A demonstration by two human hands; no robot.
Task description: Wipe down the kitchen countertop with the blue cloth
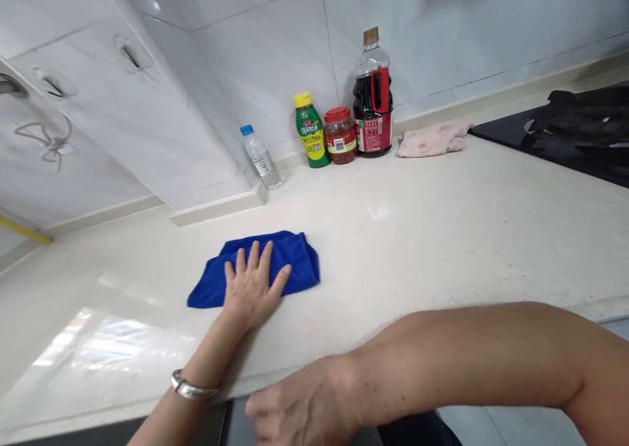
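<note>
Palm down, my left hand (253, 289) lies flat on a folded blue cloth (299, 266) with its fingers spread. The cloth rests on the pale countertop (422, 236). A silver bracelet (189, 387) circles my left wrist. At the counter's front edge, my right hand (304, 403) is bent downward with its fingers curled in. The bottom of the view cuts off part of it, and the inside of the fingers is hidden. My right forearm crosses low in front of the counter.
Along the tiled wall stand a clear bottle with a blue cap (260, 158), a green sauce bottle (312, 131), a red-lidded jar (341, 138) and a large soy sauce bottle (373, 99). A pale pink cloth (432, 139) lies near the black stove (580, 128). A tiled column (196, 138) juts out at left.
</note>
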